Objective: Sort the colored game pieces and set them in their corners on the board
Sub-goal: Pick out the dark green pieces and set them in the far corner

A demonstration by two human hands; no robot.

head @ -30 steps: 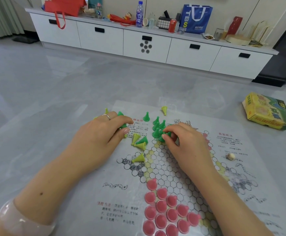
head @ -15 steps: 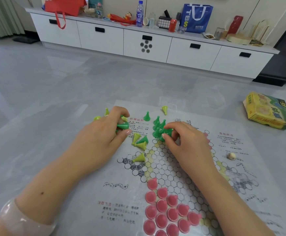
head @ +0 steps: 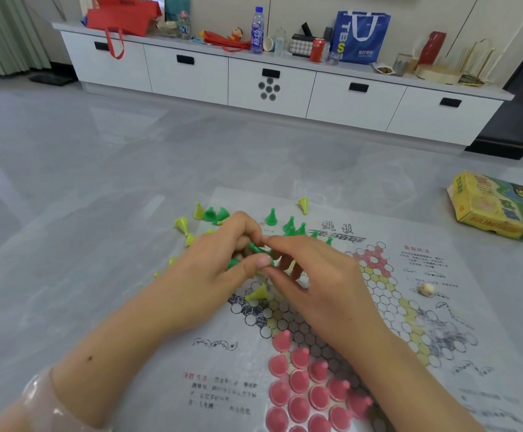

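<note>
Two bare hands meet over the printed paper game board spread on a grey floor, w/ the left hand now slid in from the board's left edge to join the right hand at mid-board. A sec ago the two worked apart, each at its own cluster. The left's fingers curl round several dark green plastic cone pieces, thumb pressed over them; the right's fingertips pinch at the same bunch, though whether it holds a piece of its own can't be told. It looks like a hand-off or a gathering of greens into one fist, i.e. sorting is under way but no green stands in a corner yet. Loose dark greens and yellow-green plastic cones lie scattered across the board's far-left part, some off its edge. Pink plastic cone pieces already fill the near corner. A yellow cardboard game box lies well apart, right.
</note>
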